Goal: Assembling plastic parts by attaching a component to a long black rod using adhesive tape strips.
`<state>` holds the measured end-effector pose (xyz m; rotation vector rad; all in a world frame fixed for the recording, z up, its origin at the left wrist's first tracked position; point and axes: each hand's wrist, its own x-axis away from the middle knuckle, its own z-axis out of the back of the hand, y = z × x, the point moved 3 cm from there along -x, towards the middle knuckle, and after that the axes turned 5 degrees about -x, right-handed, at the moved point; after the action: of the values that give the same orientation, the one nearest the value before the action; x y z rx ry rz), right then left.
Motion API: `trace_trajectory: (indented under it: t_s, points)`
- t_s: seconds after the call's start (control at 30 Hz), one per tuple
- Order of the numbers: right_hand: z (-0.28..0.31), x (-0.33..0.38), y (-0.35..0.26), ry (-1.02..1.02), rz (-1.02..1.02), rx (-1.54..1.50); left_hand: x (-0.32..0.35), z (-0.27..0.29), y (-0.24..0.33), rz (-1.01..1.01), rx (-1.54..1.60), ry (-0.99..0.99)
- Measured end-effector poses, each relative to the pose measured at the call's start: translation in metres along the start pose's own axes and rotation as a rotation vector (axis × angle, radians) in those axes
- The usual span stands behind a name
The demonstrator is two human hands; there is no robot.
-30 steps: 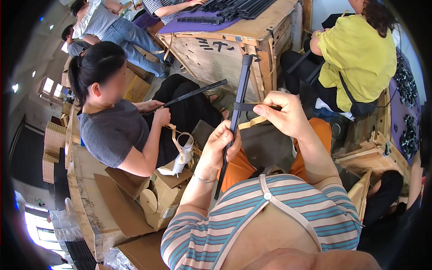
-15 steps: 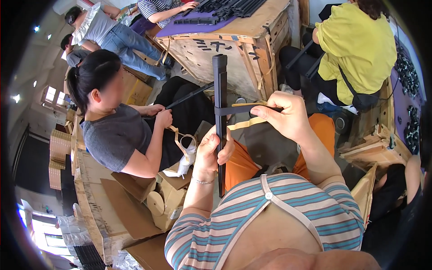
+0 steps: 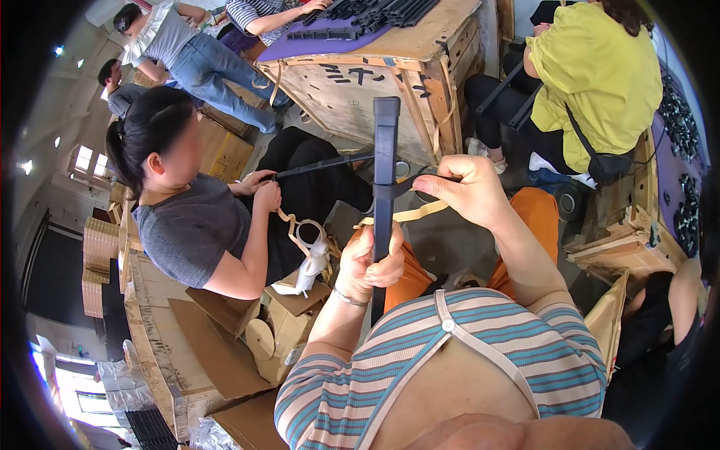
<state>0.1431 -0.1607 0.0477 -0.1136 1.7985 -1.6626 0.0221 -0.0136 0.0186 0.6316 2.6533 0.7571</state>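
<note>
Black bar, one, long and slim, stood nearly upright before the chest. Left hand: clamped round the bar's lower part, fingers wrapped. Right hand: thumb and forefinger together, pinched on a dark band, partly hidden, that reaches toward the bar. Tan strip, one, thin: runs from under the right hand and passes behind the bar, one end showing at its left. Handling, as judged: keep the left grip firm and the bar from rolling; draw the band evenly, flat and square to the bar, with the tan strip held clear so that it neither twists nor sticks beneath. Orange trousers, below the hands. Left: co-worker in a grey top, holding a similar bar; open cardboard box, near the left elbow. Ahead: wooden counter, purple cover, heap of black bars. Right: co-worker in a yellow top, seated.
</note>
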Motion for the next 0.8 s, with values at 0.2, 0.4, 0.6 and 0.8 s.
trace_trajectory:
  t_s: [0.2, 0.4, 0.6, 0.8]
  points:
    - [-0.005, -0.007, -0.016, -0.135, 0.231, -0.014, -0.003, -0.004, 0.003, 0.010, -0.281, 0.134]
    - [-0.019, -0.011, -0.033, -0.289, -0.003, -0.036, -0.003, -0.004, 0.008, -0.058, -0.426, 0.277]
    - [-0.034, -0.009, -0.022, -0.172, 0.017, -0.069, -0.001, 0.006, 0.007, -0.048, -0.327, 0.225]
    - [-0.054, -0.012, -0.008, -0.091, -0.016, -0.054, 0.003, 0.011, 0.001, -0.033, -0.026, 0.106]
